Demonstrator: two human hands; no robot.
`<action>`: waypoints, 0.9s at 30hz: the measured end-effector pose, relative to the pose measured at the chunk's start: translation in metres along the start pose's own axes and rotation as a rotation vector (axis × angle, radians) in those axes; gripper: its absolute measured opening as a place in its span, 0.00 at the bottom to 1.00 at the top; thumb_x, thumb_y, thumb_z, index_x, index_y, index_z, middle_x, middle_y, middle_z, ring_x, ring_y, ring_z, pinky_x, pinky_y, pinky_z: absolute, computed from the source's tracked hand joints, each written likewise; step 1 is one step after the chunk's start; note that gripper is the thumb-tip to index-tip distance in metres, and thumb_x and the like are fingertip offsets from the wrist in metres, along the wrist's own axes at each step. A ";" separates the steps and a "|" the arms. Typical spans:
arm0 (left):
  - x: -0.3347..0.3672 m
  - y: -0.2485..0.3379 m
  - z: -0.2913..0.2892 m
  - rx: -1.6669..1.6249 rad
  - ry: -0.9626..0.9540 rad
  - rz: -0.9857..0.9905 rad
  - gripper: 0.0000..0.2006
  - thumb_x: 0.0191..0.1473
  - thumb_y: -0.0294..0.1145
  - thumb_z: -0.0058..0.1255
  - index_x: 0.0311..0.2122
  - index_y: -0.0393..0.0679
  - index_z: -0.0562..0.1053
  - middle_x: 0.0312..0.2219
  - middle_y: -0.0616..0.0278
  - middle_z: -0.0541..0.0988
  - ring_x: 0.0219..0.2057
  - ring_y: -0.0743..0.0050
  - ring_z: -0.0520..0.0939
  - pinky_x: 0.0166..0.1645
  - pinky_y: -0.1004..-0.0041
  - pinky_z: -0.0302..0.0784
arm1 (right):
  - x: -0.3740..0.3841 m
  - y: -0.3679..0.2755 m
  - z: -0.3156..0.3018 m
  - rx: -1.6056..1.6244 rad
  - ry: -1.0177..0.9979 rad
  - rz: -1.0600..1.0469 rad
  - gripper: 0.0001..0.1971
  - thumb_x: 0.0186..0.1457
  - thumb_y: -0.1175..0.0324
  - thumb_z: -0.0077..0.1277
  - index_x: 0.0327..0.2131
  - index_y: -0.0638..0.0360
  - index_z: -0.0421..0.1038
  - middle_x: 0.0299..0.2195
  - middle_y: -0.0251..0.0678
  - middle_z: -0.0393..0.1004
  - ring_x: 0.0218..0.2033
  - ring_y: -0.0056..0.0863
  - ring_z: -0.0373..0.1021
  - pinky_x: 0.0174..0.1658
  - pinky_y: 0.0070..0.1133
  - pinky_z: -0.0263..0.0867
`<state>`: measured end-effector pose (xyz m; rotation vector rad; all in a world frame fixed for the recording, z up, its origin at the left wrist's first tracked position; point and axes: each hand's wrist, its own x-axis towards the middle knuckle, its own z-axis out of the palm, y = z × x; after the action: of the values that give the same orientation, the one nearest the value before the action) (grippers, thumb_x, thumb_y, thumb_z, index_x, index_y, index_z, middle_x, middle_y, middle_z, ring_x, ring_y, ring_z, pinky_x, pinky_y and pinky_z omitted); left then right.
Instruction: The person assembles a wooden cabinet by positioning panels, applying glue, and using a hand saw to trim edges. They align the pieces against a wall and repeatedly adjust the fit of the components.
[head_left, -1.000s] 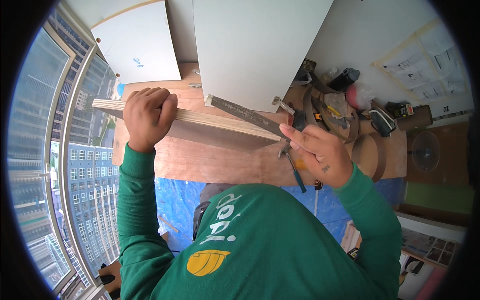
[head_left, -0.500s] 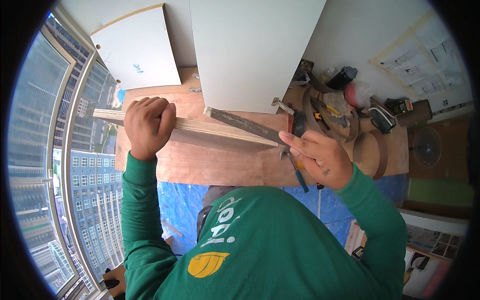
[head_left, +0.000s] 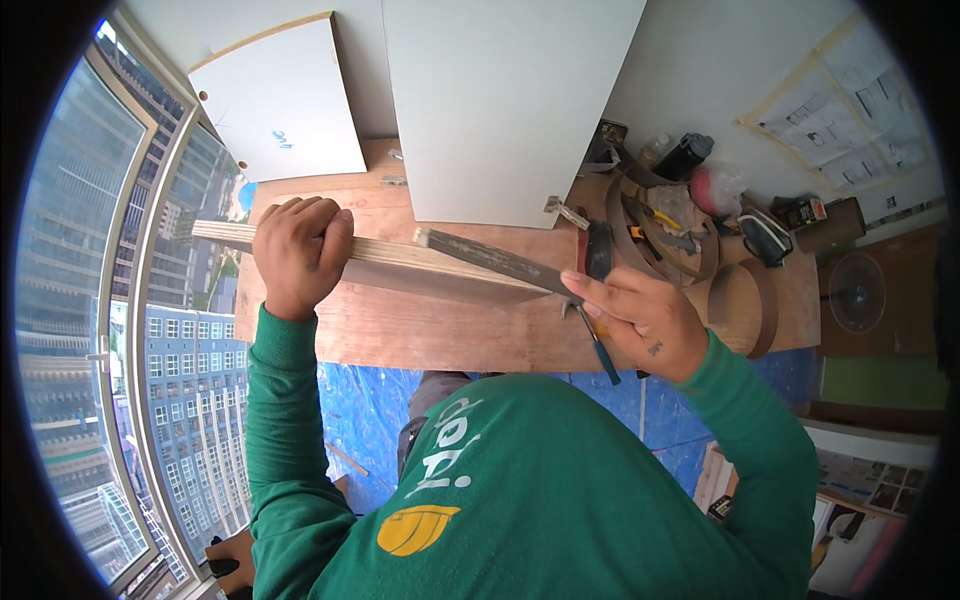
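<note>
My left hand (head_left: 303, 256) is closed over the top edge of a plywood panel (head_left: 445, 262), whose layered edge faces up. The panel stands on edge over the wooden worktop, slanting from the window side toward the middle. In my right hand (head_left: 645, 318) is a long, flat grey file (head_left: 495, 262), its pale far end pointing left. Thumb and fingers close round its near end, and part of it is hidden in the palm. The file lies along the panel's top edge at a shallow angle; whether it touches all along is hard to tell.
A hammer (head_left: 603, 355) lies on the worktop (head_left: 430, 335) below my right hand. Coiled edge-banding strips (head_left: 742, 308), a black bottle (head_left: 687, 157) and other tools crowd the right side. White panels (head_left: 505, 110) stand at the back. Windows (head_left: 80, 320) line the left.
The file's far end has dropped slightly toward me and to the right along the panel edge. My left hand keeps its hold on the panel.
</note>
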<state>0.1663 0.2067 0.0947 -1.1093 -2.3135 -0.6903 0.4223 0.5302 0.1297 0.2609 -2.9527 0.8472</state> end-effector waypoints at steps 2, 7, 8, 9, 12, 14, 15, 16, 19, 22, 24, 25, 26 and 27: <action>0.000 -0.001 0.000 -0.004 0.002 -0.005 0.15 0.56 0.32 0.56 0.19 0.43 0.70 0.16 0.57 0.71 0.21 0.52 0.73 0.32 0.57 0.65 | 0.021 0.004 0.004 0.001 0.028 -0.036 0.25 0.65 0.77 0.58 0.64 0.51 0.76 0.35 0.36 0.77 0.29 0.30 0.72 0.33 0.27 0.72; -0.002 -0.001 -0.003 -0.003 -0.009 0.004 0.15 0.56 0.32 0.55 0.19 0.43 0.69 0.16 0.57 0.71 0.21 0.51 0.73 0.32 0.57 0.65 | 0.037 0.003 0.007 0.286 0.262 -0.012 0.25 0.69 0.67 0.58 0.68 0.54 0.70 0.32 0.31 0.73 0.27 0.21 0.67 0.30 0.25 0.68; -0.003 -0.001 -0.003 -0.003 -0.010 -0.012 0.15 0.56 0.32 0.55 0.19 0.43 0.69 0.16 0.57 0.71 0.21 0.51 0.73 0.32 0.57 0.65 | 0.035 0.002 0.009 0.398 0.228 0.111 0.25 0.70 0.65 0.58 0.67 0.57 0.71 0.32 0.29 0.72 0.27 0.19 0.66 0.29 0.24 0.67; -0.003 0.000 -0.003 -0.004 -0.005 -0.001 0.15 0.56 0.32 0.55 0.19 0.43 0.69 0.16 0.57 0.71 0.21 0.51 0.73 0.32 0.57 0.65 | 0.034 -0.001 0.012 0.538 0.239 0.246 0.24 0.70 0.62 0.58 0.65 0.60 0.71 0.31 0.27 0.71 0.27 0.16 0.65 0.28 0.22 0.66; -0.004 0.001 -0.005 -0.008 0.002 -0.003 0.15 0.56 0.32 0.55 0.19 0.43 0.69 0.16 0.57 0.70 0.21 0.51 0.73 0.33 0.57 0.64 | 0.038 -0.004 0.023 0.808 0.173 0.469 0.23 0.70 0.57 0.60 0.58 0.65 0.73 0.31 0.23 0.71 0.27 0.11 0.63 0.26 0.18 0.64; -0.005 0.001 -0.005 -0.013 -0.002 -0.017 0.15 0.56 0.32 0.55 0.19 0.43 0.69 0.16 0.57 0.70 0.21 0.52 0.72 0.33 0.57 0.64 | 0.044 -0.004 0.032 0.896 0.118 0.504 0.22 0.69 0.54 0.60 0.52 0.65 0.74 0.31 0.23 0.71 0.26 0.09 0.63 0.25 0.15 0.63; -0.004 0.002 -0.004 -0.014 0.001 -0.002 0.15 0.56 0.32 0.55 0.19 0.43 0.69 0.16 0.57 0.70 0.21 0.52 0.72 0.32 0.57 0.64 | 0.046 -0.004 0.037 0.918 0.103 0.495 0.21 0.69 0.54 0.61 0.50 0.64 0.74 0.31 0.23 0.70 0.26 0.09 0.62 0.24 0.14 0.62; -0.004 0.001 -0.004 -0.019 0.006 0.004 0.15 0.56 0.32 0.55 0.19 0.43 0.68 0.16 0.57 0.70 0.21 0.52 0.72 0.32 0.57 0.64 | 0.048 -0.004 0.041 0.939 0.089 0.487 0.21 0.69 0.53 0.61 0.48 0.64 0.74 0.31 0.23 0.70 0.25 0.08 0.62 0.24 0.13 0.62; -0.004 0.001 -0.004 -0.015 0.006 -0.004 0.15 0.56 0.33 0.55 0.19 0.43 0.68 0.16 0.57 0.70 0.21 0.52 0.72 0.32 0.57 0.64 | 0.042 0.000 0.044 0.906 0.105 0.485 0.25 0.69 0.50 0.61 0.51 0.65 0.74 0.30 0.24 0.69 0.24 0.09 0.62 0.24 0.14 0.62; -0.005 0.000 -0.004 0.004 0.000 -0.014 0.15 0.56 0.33 0.55 0.19 0.43 0.69 0.16 0.57 0.70 0.21 0.52 0.73 0.32 0.57 0.64 | 0.025 0.005 0.034 0.871 0.176 0.475 0.23 0.73 0.58 0.56 0.60 0.66 0.69 0.32 0.24 0.70 0.23 0.09 0.62 0.26 0.13 0.62; -0.005 0.000 -0.004 0.016 -0.005 -0.020 0.15 0.56 0.33 0.55 0.19 0.43 0.69 0.16 0.57 0.71 0.21 0.51 0.73 0.32 0.57 0.65 | 0.010 0.007 0.025 0.857 0.188 0.435 0.23 0.75 0.60 0.51 0.66 0.63 0.68 0.31 0.24 0.69 0.24 0.09 0.63 0.27 0.13 0.63; -0.005 -0.001 -0.004 0.019 -0.012 -0.023 0.15 0.56 0.33 0.55 0.19 0.43 0.69 0.16 0.56 0.71 0.21 0.51 0.73 0.32 0.57 0.65 | 0.001 0.006 0.019 0.768 0.183 0.426 0.23 0.76 0.60 0.50 0.67 0.63 0.68 0.30 0.24 0.69 0.24 0.09 0.63 0.27 0.14 0.63; -0.004 -0.001 -0.003 0.020 -0.018 -0.028 0.14 0.56 0.33 0.55 0.19 0.43 0.69 0.16 0.56 0.71 0.21 0.51 0.73 0.32 0.57 0.65 | -0.007 0.005 0.015 0.680 0.178 0.416 0.24 0.76 0.60 0.50 0.68 0.62 0.67 0.30 0.24 0.68 0.24 0.09 0.63 0.28 0.14 0.63; -0.003 -0.002 -0.002 0.025 -0.021 -0.025 0.14 0.55 0.33 0.55 0.19 0.42 0.70 0.16 0.56 0.71 0.22 0.50 0.74 0.32 0.56 0.66 | -0.013 0.003 0.013 0.615 0.187 0.352 0.25 0.75 0.63 0.51 0.70 0.60 0.66 0.31 0.23 0.68 0.24 0.10 0.63 0.29 0.14 0.62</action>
<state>0.1664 0.2025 0.0940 -1.0827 -2.3511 -0.6611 0.4341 0.5278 0.1156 -0.3120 -2.5185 1.7042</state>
